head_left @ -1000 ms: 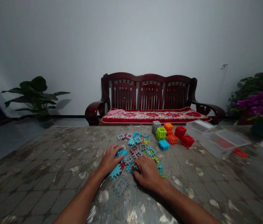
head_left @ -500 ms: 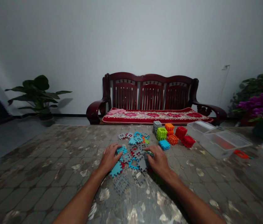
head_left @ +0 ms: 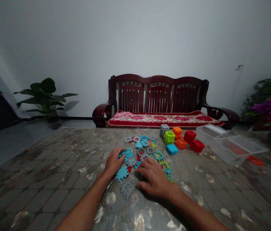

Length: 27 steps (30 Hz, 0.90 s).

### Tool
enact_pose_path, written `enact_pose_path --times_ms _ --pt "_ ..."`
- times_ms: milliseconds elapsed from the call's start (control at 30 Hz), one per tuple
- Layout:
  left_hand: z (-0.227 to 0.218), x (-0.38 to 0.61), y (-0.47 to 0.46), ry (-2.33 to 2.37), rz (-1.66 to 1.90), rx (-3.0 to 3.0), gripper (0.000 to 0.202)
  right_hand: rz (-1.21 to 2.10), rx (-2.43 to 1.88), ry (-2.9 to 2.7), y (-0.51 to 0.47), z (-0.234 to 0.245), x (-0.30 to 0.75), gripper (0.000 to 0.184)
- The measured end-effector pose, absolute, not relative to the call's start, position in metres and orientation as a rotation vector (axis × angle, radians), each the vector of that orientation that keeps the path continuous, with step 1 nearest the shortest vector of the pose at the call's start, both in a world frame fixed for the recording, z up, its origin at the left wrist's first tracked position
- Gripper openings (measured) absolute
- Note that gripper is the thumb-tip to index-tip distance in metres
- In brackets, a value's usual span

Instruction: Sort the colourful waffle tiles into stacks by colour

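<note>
On the patterned tabletop [head_left: 65,166], notch-edged flat pieces [head_left: 132,161] in a colorful jumble.
Head view: left hand [head_left: 114,161] bent over blue pieces [head_left: 127,153], right hand [head_left: 152,175] curled palm-down over others; can't tell if either's gripping. Nearest grey lattice piece [head_left: 128,188] lies flat, squarish, one corner roughly toward the wearer, long axis hard to call.

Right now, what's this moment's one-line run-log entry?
left hand: at blue pieces | right hand: over loose pieces, grip hidden | green stack, red stacks: beyond | clear container: right of stacks
</note>
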<state>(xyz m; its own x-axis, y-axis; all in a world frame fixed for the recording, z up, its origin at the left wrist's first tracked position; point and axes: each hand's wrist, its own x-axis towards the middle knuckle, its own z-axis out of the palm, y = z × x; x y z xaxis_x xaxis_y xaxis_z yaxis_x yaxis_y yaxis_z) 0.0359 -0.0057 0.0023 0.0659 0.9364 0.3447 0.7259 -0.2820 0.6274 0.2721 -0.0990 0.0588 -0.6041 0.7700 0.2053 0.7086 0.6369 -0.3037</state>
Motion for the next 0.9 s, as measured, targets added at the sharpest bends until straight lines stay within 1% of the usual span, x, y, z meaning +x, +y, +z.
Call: enact_pose_path --times_ms 133,267,333,467,567,633,800,900 --pt "0.003 0.036 -0.005 1.656 1.091 2.01 0.03 0.271 -1.232 -2.515 -0.096 0.058 0.272 0.021" --pt "0.004 0.036 -0.005 1.652 1.095 1.981 0.031 0.193 -1.453 -2.425 -0.089 0.065 0.272 0.018" --pt "0.005 0.036 -0.005 1.659 1.104 1.972 0.031 0.147 -1.531 -2.453 -0.086 0.071 0.268 0.022" --pt "0.005 0.035 -0.005 1.657 1.12 1.96 0.03 0.048 -1.606 -2.539 -0.081 0.08 0.253 0.039" --pt "0.005 0.034 -0.005 1.66 1.113 1.95 0.03 0.016 -1.665 -2.553 -0.079 0.083 0.242 0.044" --pt "0.005 0.034 -0.005 1.659 1.106 1.947 0.029 0.02 -1.702 -2.562 -0.077 0.085 0.237 0.045" --pt "0.007 0.034 -0.006 1.647 1.102 1.946 0.03 0.038 -1.732 -2.567 -0.071 0.087 0.233 0.039" --pt "0.007 0.034 -0.006 1.648 1.115 1.942 0.03 0.033 -1.751 -2.573 -0.068 0.086 0.232 0.039"
